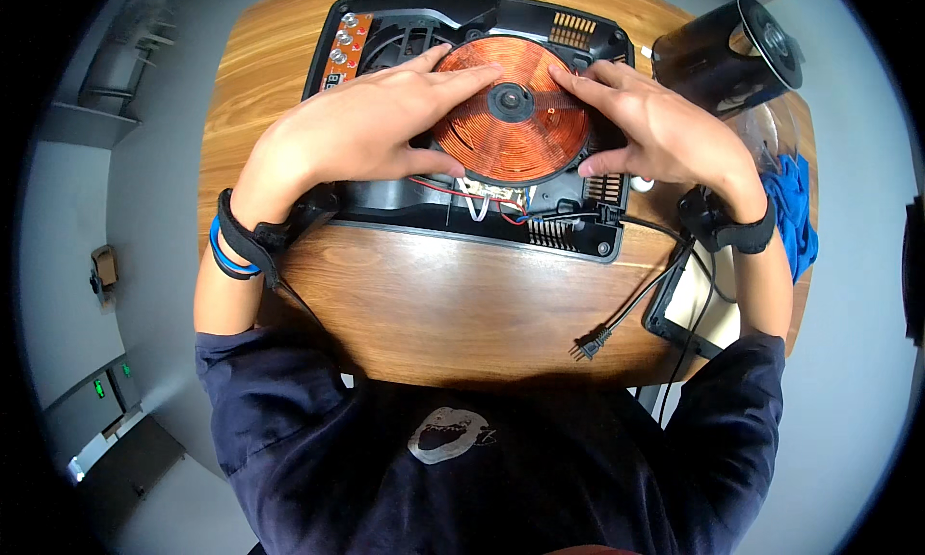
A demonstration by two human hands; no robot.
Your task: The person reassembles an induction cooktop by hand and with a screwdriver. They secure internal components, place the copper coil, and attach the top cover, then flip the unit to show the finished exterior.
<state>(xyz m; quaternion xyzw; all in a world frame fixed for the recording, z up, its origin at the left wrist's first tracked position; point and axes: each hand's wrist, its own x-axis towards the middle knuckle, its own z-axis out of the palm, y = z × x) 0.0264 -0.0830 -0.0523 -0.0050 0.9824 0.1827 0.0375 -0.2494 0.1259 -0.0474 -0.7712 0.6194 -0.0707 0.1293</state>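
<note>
**Flat copper coil (515, 145) flanked from both sides**

So it sat right of middle in an open black housing (385, 203), face up. The left hand (381, 117) was spread wide around its left side, fingers over the top, thumb by the near rim. The right hand (660, 112) did about the same on the right, also spread wide. My guess: two sides so it sat level, since one-sided pressure might tip it. Couldn't tell how hard either pressed.

Wiring (520, 213) showed just past its near edge, and an orange circuit board (358, 39) sat in the far left corner. The plug (590, 346) lay loose on the tabletop (434, 304), sensible with the guts exposed imo. A black cylinder (713, 64) and blue cloth (792, 223) were off right, probably for elbow room.
</note>
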